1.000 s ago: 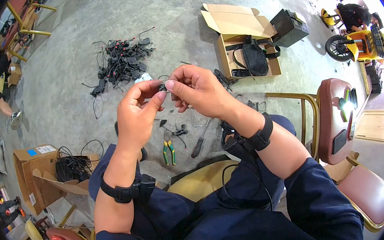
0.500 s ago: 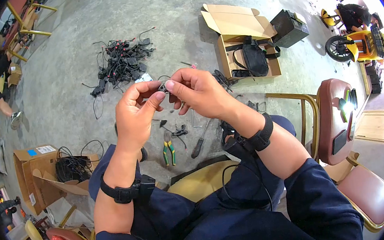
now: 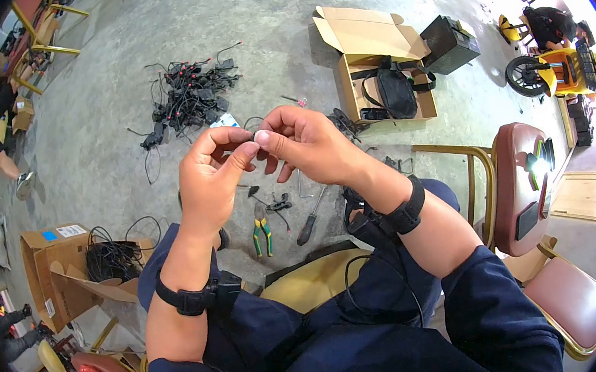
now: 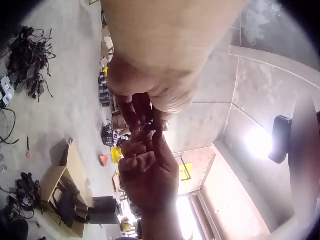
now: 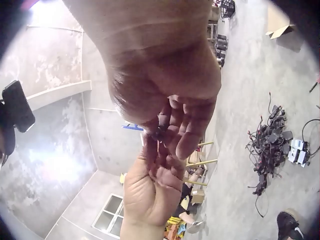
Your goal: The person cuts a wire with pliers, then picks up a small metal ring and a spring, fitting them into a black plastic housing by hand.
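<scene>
Both hands meet fingertip to fingertip above the floor. Thumb and forefinger of my left hand pinch a small dark piece, mostly covered by the fingers in the head view. My right hand pinches the same piece from the other side, its lower fingers curled loosely beneath. A thin dark cable loop shows just beyond the fingertips. What kind of part the piece is, I cannot tell. Below the hands lie green-and-yellow pliers, a screwdriver and a short black cable with connector.
A tangled heap of black cables with red tips lies ahead on the concrete. Beyond, to the right, an open cardboard box holds a black bag. Another carton with coiled cable stands at left. A brown chair stands at right.
The small dark piece, visible between the fingertips earlier, is now mostly covered by thumbs and fingers. The right hand's lower fingers have spread slightly; both hands stay nearly in place.
</scene>
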### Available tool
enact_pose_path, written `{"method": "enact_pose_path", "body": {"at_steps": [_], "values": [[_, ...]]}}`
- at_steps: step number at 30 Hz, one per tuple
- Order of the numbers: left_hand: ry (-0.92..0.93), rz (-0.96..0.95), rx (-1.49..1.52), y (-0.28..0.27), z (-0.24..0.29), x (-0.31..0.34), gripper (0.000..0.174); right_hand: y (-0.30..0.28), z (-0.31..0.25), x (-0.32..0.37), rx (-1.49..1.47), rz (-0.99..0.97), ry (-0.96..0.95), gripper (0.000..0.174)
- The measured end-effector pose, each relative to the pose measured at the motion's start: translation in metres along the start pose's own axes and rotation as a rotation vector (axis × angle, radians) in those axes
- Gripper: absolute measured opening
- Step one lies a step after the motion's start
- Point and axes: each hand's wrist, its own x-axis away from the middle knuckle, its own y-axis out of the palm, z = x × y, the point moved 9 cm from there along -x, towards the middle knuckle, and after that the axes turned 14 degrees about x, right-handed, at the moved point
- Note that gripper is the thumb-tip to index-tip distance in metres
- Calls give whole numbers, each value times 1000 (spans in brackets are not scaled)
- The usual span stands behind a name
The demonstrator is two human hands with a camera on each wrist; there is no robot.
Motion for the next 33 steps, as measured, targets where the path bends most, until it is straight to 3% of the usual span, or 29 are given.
{"method": "enact_pose_path", "body": {"at_steps": [9, 11, 12, 14, 17, 30, 33], "values": [[17, 11, -78, -2, 2, 0, 10, 4, 1, 0, -250, -41, 52, 29], [259, 22, -397, 3, 21, 4, 10, 3, 3, -1, -282, -26, 66, 29], [259, 22, -396, 5, 23, 5, 10, 4, 3, -1, -281, -25, 67, 29], [449, -6, -625, 19, 42, 10, 11, 6, 4, 0, -315, -31, 96, 29], [514, -18, -700, 22, 44, 12, 11, 8, 10, -1, -366, -54, 117, 27], [538, -7, -722, 26, 46, 13, 10, 8, 13, -1, -429, -40, 108, 30], [637, -20, -833, 29, 47, 16, 12, 8, 13, -1, -437, -35, 110, 29]]}}
